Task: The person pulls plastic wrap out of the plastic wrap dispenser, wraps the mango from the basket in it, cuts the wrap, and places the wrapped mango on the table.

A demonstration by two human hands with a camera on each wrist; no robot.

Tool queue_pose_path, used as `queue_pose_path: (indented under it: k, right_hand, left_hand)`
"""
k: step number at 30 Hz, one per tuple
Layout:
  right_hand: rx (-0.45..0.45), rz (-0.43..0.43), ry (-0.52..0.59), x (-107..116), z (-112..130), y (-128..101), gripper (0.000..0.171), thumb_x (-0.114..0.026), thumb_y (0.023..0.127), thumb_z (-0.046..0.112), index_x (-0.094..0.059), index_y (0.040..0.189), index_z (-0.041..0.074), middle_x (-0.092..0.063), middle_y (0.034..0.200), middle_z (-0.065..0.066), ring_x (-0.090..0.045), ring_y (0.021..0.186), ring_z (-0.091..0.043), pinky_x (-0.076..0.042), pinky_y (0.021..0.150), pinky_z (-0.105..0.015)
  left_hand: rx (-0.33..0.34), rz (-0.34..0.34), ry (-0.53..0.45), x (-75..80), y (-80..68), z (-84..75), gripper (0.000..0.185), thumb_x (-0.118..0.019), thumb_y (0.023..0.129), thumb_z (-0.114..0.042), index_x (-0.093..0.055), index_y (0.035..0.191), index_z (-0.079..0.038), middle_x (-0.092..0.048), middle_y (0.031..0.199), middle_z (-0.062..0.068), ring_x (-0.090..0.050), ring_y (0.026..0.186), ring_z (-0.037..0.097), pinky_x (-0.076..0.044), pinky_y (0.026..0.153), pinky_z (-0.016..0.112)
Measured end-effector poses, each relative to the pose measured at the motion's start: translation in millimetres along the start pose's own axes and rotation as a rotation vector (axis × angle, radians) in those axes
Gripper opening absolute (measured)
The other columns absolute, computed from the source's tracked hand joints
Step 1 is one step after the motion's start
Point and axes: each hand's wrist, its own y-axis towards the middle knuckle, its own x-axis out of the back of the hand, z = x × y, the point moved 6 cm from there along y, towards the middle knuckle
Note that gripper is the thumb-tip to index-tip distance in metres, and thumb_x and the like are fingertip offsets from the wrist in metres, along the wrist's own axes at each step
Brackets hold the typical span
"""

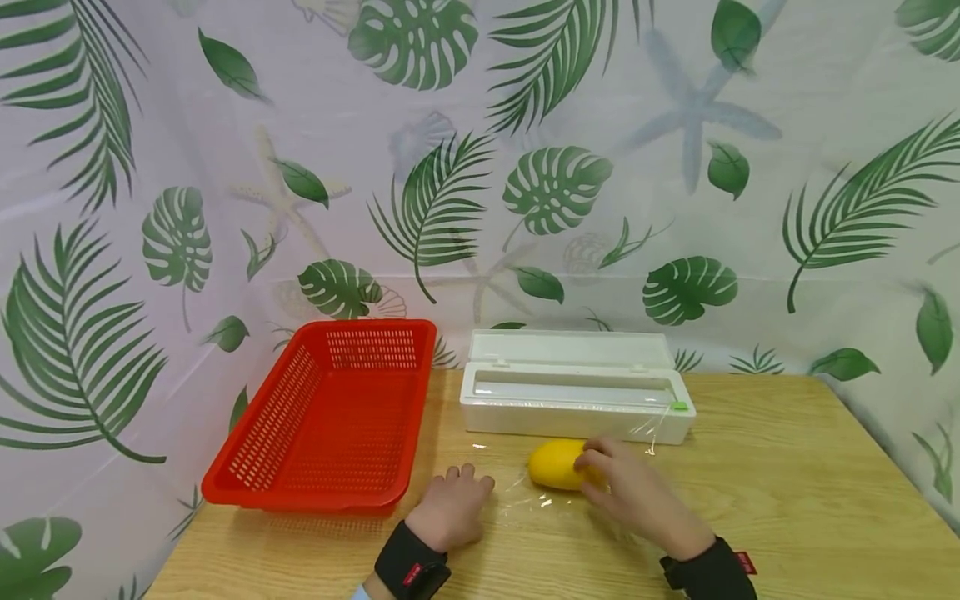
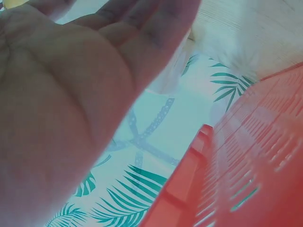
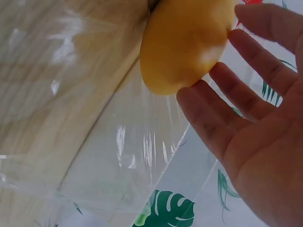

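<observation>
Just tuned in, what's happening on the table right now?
A person's right hand touches a yellow mango lying on clear cling film pulled from the white dispenser box. The left hand rests flat on the table, beside the red basket.

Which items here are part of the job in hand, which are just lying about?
In use:
mango, touched by right hand
cling film under the mango
film dispenser, lid open
left hand, flat on the table

Lying about:
red basket
leaf-print backdrop
</observation>
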Motion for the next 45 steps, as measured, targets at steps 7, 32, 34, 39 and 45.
queue_pose_path:
  k: [7, 32, 34, 39, 45]
  right_hand:
    - [-0.064, 0.002, -0.010, -4.7, -3.1, -0.5, 0.029, -0.078, 0.077, -0.002, -0.067, 0.101, 0.009, -0.061, 0.106, -0.007, -0.060, 0.097, -0.024, -0.053, 0.084, -0.042]
    - [-0.047, 0.045, -0.036, -18.4, -1.2, 1.9, 0.039, -0.073, 0.084, -0.002, -0.068, 0.121, 0.008, -0.059, 0.129, -0.020, -0.059, 0.110, -0.039, -0.051, 0.092, -0.052]
    - [-0.041, 0.037, -0.038, -18.4, -1.1, 2.4, 0.039, -0.072, 0.084, -0.002, -0.068, 0.121, 0.008, -0.059, 0.128, -0.020, -0.059, 0.110, -0.039, -0.051, 0.092, -0.052]
    - [-0.047, 0.032, -0.035, -18.7, -0.7, 2.3, 0.038, -0.072, 0.084, -0.002, -0.068, 0.121, 0.008, -0.059, 0.128, -0.019, -0.059, 0.110, -0.038, -0.051, 0.092, -0.051]
    - [-0.061, 0.051, -0.037, -20.5, -1.9, 1.5, 0.039, -0.073, 0.084, -0.001, -0.068, 0.121, 0.009, -0.059, 0.128, -0.018, -0.059, 0.110, -0.037, -0.051, 0.092, -0.051]
  left_hand:
    - [-0.004, 0.025, -0.009, -5.4, 0.3, 0.0, 0.041, -0.081, 0.076, -0.022, -0.067, 0.113, -0.015, -0.059, 0.098, 0.009, -0.056, 0.088, 0.025, -0.050, 0.071, 0.038]
    - [-0.064, -0.222, 0.124, -4.6, -5.2, -6.3, 0.009, -0.061, 0.090, -0.009, -0.067, 0.094, -0.014, -0.057, 0.087, 0.009, -0.056, 0.077, 0.024, -0.047, 0.059, 0.033]
    - [-0.066, -0.240, 0.152, -2.5, -6.8, -6.7, 0.010, -0.061, 0.089, -0.008, -0.067, 0.092, -0.015, -0.057, 0.086, 0.008, -0.057, 0.077, 0.024, -0.047, 0.058, 0.033]
    - [-0.070, -0.259, 0.174, 6.1, -9.9, -8.0, 0.011, -0.061, 0.090, -0.008, -0.068, 0.093, -0.015, -0.060, 0.082, 0.006, -0.059, 0.074, 0.022, -0.048, 0.057, 0.033]
    - [-0.049, -0.292, 0.176, 15.0, -8.8, -8.3, 0.007, -0.061, 0.092, -0.008, -0.066, 0.094, -0.013, -0.063, 0.078, 0.006, -0.062, 0.068, 0.021, -0.048, 0.052, 0.034]
